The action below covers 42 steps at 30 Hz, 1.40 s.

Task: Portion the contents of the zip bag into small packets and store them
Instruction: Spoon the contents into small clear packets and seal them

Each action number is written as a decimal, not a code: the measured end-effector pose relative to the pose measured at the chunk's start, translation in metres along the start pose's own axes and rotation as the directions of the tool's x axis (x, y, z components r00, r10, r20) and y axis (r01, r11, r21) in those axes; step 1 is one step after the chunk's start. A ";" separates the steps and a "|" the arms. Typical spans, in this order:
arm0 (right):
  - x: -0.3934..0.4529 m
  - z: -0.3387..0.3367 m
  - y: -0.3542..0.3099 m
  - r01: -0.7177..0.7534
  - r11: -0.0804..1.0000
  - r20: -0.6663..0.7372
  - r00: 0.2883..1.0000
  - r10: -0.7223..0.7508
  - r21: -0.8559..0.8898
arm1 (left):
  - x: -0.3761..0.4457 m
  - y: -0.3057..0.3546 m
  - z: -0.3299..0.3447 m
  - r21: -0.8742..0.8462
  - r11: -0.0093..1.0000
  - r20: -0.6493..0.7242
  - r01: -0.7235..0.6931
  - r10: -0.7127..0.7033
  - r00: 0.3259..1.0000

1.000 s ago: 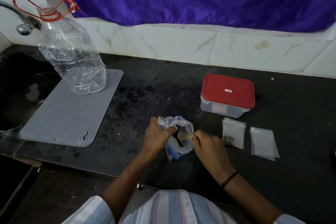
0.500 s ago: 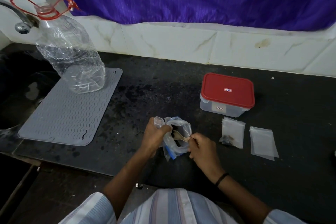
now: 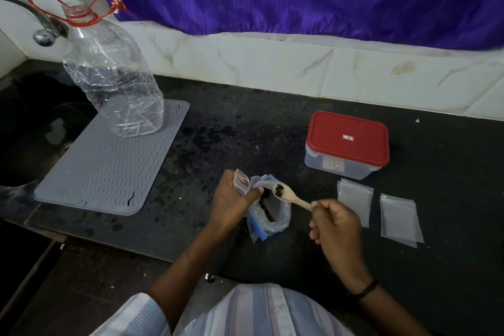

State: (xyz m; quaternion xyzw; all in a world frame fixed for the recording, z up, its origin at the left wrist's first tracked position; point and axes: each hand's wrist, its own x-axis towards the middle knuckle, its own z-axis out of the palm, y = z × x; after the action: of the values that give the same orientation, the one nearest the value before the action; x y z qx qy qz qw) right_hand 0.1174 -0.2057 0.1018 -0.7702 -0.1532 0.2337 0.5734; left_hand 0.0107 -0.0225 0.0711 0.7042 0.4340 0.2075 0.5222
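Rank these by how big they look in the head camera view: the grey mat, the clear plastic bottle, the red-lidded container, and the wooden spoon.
1. grey mat
2. clear plastic bottle, though it stands farther back, so its true size against the mat is unsure
3. red-lidded container
4. wooden spoon, held in the right hand

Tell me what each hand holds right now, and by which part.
The right hand holds a wooden spoon by its handle end. The left hand holds a small packet by its side and pinches the zip bag at its rim.
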 end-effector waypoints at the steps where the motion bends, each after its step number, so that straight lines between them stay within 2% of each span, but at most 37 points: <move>1: -0.001 0.000 -0.009 0.019 1.000 0.012 1.000 -0.019 0.018 | -0.001 0.001 -0.001 0.034 0.999 -0.024 -0.038 0.038 0.999; 5: -0.002 0.008 -0.036 0.129 0.991 0.075 0.988 -0.132 0.046 | -0.006 0.007 -0.001 0.087 0.980 -0.043 -0.179 0.183 0.982; 8: 0.002 0.018 -0.039 0.249 0.968 0.084 0.966 -0.245 -0.045 | -0.005 0.006 0.002 0.163 0.944 -0.025 -0.288 0.295 0.955; 10: 0.007 0.022 -0.037 0.374 0.912 0.102 0.927 -0.361 -0.170 | -0.004 0.003 0.004 0.199 0.924 -0.022 -0.328 0.338 0.941; 11: 0.009 0.023 -0.036 0.475 0.840 0.144 0.880 -0.452 -0.264 | -0.003 0.002 0.005 0.209 0.916 -0.022 -0.344 0.356 0.934; 13: 0.011 0.026 -0.040 0.663 0.599 0.292 0.742 -0.603 -0.449 | -0.004 0.003 0.006 0.245 0.886 -0.017 -0.393 0.409 0.912; 14: 0.012 0.028 -0.044 0.720 0.487 0.370 0.681 -0.632 -0.495 | -0.005 0.004 0.006 0.249 0.870 -0.012 -0.426 0.443 0.896; 16: 0.014 0.030 -0.051 0.795 0.299 0.491 0.573 -0.656 -0.527 | -0.006 0.007 0.006 0.217 0.855 -0.006 -0.470 0.483 0.876; 18: 0.019 0.030 -0.055 0.836 0.126 0.569 0.466 -0.677 -0.535 | -0.006 0.005 0.006 0.181 0.872 -0.007 -0.456 0.465 0.886; 20: 0.024 0.026 -0.054 0.834 0.048 0.561 0.411 -0.719 -0.550 | -0.004 0.003 0.005 0.158 0.912 -0.020 -0.379 0.387 0.922; 22: 0.025 0.019 -0.049 0.799 0.115 0.451 0.444 -0.774 -0.590 | -0.003 0.002 0.004 0.176 0.949 -0.044 -0.260 0.272 0.961; 24: 0.026 0.010 -0.042 0.726 0.289 0.289 0.558 -0.778 -0.624 | -0.003 0.003 0.002 0.206 0.967 -0.060 -0.151 0.167 0.984; 26: 0.028 0.003 -0.031 0.628 0.469 0.188 0.700 -0.689 -0.621 | -0.002 0.000 0.003 0.232 0.969 -0.046 -0.083 0.097 0.994; 28: 0.032 0.003 -0.013 0.546 0.573 0.201 0.807 -0.555 -0.612 | -0.001 -0.004 0.006 0.277 0.960 -0.004 -0.027 0.029 1.000; 30: 0.032 0.011 0.007 0.492 0.593 0.250 0.860 -0.444 -0.638 | -0.001 -0.005 0.010 0.288 0.957 0.035 0.045 -0.057 0.998; 33: 0.034 0.027 0.027 0.510 0.536 0.268 0.844 -0.465 -0.673 | 0.001 -0.004 0.011 0.172 0.977 0.053 0.129 -0.140 0.989; 38: 0.033 0.044 0.026 0.561 0.417 0.274 0.774 -0.572 -0.715 | 0.006 -0.014 0.005 -0.087 0.979 0.065 0.186 -0.180 0.981; 42: 0.035 0.047 0.029 0.610 0.355 0.284 0.707 -0.648 -0.708 | 0.008 -0.020 0.004 -0.126 0.979 0.146 0.163 -0.144 0.979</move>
State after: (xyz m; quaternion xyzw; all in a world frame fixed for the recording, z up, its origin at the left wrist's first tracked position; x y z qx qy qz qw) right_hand 0.1208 -0.1582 0.0566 -0.8212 -0.5057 -0.1084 0.2410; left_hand 0.0101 -0.0162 0.0502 0.6435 0.4351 0.1474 0.6123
